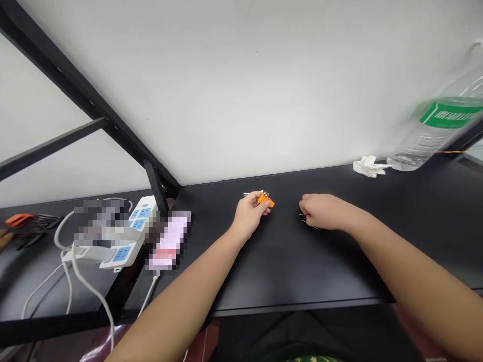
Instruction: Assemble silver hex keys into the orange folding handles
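Note:
My left hand is closed, its thumb and fingers pinching a small flat orange piece just above the black table. Small white dots line the upper edge of that piece. Thin white sticks show just behind the left fingers. To the right, my right hand is curled with its knuckles up, low over the table and apart from the orange piece. A few thin pale slivers poke out by its fingertips. Whether these are held or lie on the table, I cannot tell.
The black table runs along a pale wall. At the right are crumpled white tissue and a clear bottle with a green label. A phone on a cable, a white power strip and a black frame stand left.

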Demonstrator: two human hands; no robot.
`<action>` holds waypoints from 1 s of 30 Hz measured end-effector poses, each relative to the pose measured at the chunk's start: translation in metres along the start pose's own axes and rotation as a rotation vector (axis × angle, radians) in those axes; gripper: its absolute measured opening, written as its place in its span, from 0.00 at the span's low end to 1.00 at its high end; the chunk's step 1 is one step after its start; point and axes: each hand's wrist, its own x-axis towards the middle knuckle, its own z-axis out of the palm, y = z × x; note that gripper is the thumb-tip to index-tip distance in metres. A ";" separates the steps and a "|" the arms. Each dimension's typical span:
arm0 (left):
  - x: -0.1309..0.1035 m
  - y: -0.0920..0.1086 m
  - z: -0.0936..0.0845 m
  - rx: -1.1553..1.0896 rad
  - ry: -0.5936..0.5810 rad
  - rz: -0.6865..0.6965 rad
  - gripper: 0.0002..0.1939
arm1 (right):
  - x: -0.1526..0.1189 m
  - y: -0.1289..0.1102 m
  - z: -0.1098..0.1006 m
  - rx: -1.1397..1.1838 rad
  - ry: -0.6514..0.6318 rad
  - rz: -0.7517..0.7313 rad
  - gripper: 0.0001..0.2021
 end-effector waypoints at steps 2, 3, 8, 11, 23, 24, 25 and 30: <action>-0.001 0.003 0.000 -0.015 -0.014 0.005 0.17 | 0.002 -0.002 -0.001 0.084 0.081 -0.033 0.05; -0.002 0.004 0.000 -0.022 -0.024 0.007 0.17 | 0.003 -0.003 -0.002 0.154 0.122 -0.060 0.05; -0.004 0.008 0.000 -0.061 -0.091 0.007 0.18 | 0.007 -0.009 -0.001 0.408 0.382 -0.264 0.11; -0.004 0.007 0.000 -0.089 -0.118 0.013 0.18 | 0.010 -0.012 0.004 0.442 0.448 -0.326 0.13; -0.006 0.008 0.002 -0.078 -0.189 0.025 0.19 | 0.013 -0.010 0.014 0.410 0.435 -0.409 0.15; -0.006 0.008 0.003 -0.077 -0.189 0.027 0.19 | 0.013 -0.010 0.013 0.409 0.423 -0.399 0.15; -0.006 0.008 0.003 -0.076 -0.190 0.028 0.19 | 0.012 -0.010 0.012 0.409 0.409 -0.387 0.15; -0.006 0.007 0.004 -0.054 -0.190 0.033 0.18 | 0.011 -0.011 0.009 0.421 0.350 -0.348 0.13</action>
